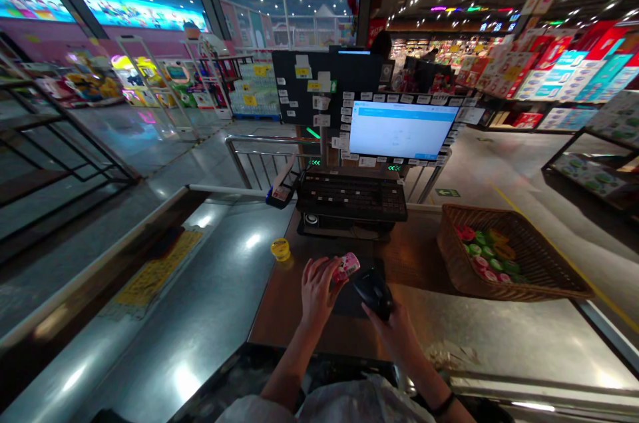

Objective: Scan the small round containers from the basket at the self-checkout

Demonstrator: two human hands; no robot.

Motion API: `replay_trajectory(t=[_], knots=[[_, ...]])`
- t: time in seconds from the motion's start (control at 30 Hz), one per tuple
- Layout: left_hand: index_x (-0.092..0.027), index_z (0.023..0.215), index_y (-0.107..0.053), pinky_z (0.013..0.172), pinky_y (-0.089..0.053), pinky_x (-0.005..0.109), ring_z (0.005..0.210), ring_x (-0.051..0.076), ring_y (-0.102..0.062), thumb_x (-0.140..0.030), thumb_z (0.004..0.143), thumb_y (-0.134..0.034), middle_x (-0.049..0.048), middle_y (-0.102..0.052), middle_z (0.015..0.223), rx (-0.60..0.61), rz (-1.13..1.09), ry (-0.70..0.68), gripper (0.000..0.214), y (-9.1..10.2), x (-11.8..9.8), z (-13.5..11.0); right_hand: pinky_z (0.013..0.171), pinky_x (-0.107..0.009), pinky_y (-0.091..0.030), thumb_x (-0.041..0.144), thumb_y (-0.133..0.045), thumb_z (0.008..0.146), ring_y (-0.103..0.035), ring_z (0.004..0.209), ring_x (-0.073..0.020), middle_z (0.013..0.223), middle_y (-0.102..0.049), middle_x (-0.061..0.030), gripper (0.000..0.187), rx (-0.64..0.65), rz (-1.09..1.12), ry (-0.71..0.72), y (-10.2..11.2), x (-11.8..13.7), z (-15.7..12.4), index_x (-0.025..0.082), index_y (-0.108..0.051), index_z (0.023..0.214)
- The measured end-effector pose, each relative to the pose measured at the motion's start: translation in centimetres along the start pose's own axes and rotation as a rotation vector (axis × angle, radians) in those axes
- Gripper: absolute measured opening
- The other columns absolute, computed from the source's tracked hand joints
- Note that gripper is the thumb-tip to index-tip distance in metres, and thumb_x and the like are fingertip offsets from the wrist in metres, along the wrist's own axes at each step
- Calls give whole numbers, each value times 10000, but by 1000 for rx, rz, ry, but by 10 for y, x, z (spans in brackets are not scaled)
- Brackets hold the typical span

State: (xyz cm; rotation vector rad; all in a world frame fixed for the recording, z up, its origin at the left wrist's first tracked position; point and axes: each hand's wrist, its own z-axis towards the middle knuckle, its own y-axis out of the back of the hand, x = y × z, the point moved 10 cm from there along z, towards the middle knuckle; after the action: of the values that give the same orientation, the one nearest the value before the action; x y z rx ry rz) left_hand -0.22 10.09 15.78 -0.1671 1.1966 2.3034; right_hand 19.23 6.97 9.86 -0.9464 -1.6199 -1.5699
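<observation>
Containers first. At 2 o'clock I log a wicker basket [499,276] on the counter, holding a heap of small packets [486,251] in pink, green and orange. At 11 o'clock a small yellow tub [280,250] stands upright on the brown counter top [284,316], close to its edge with the steel conveyor belt [184,296].

Surface and room: a black keyboard [352,196] sits at 12 o'clock, with a card terminal [282,188] just left of it. Above them stands a monitor [402,130] edged with paper labels. Metal railings [264,156] run behind the counter. Shelves of boxed goods [564,70] line the shop at 2 o'clock, and a bright display wall [100,10] stands at 10 o'clock.

Grip: the left hand [317,290] is closed on a pink packet [347,267], which sits at its fingertips. The right hand [394,336] is closed around a black handheld barcode scanner [374,291], held just beside the packet, not touching it as far as I can see.
</observation>
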Motion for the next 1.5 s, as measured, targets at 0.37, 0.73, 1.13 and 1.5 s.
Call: replay_trajectory(t=[0.37, 0.73, 1.13, 1.5], knots=[[-281, 1325, -592, 1161, -339, 485, 1197, 237, -596, -345, 902, -678, 34, -711, 1247, 2, -21, -53, 436, 3, -12, 2, 635, -277, -523, 563, -595, 856, -756, 828, -272, 871, -778, -103, 538, -35, -35, -46, 5, -1, 3, 176, -666, 1223], [-286, 1319, -603, 1165, -340, 494, 1191, 239, -602, -379, 906, -667, 47, -720, 1222, -2, -24, -48, 428, 2, -8, 1, 635, -281, -542, 516, -644, 824, -755, 797, -269, 848, -777, -114, 432, -82, -20, 1, 6, -1, 3, 179, -722, 1082], [-293, 1322, -606, 1166, -343, 489, 1191, 236, -602, -368, 912, -656, 39, -716, 1237, 15, 3, -52, 420, 2, -6, 2, 642, -280, -528, 502, -588, 869, -756, 812, -276, 822, -773, -109, 402, -27, -83, -29, -1, -4, 4, 176, -711, 1070], [-291, 1322, -602, 1159, -347, 490, 1187, 237, -605, -381, 908, -667, 37, -717, 1236, 8, -16, -51, 428, 2, -5, 4, 618, -270, -507, 491, -656, 827, -756, 807, -267, 856, -778, -92, 471, -80, -86, -57, 9, -1, 2, 203, -670, 1200]])
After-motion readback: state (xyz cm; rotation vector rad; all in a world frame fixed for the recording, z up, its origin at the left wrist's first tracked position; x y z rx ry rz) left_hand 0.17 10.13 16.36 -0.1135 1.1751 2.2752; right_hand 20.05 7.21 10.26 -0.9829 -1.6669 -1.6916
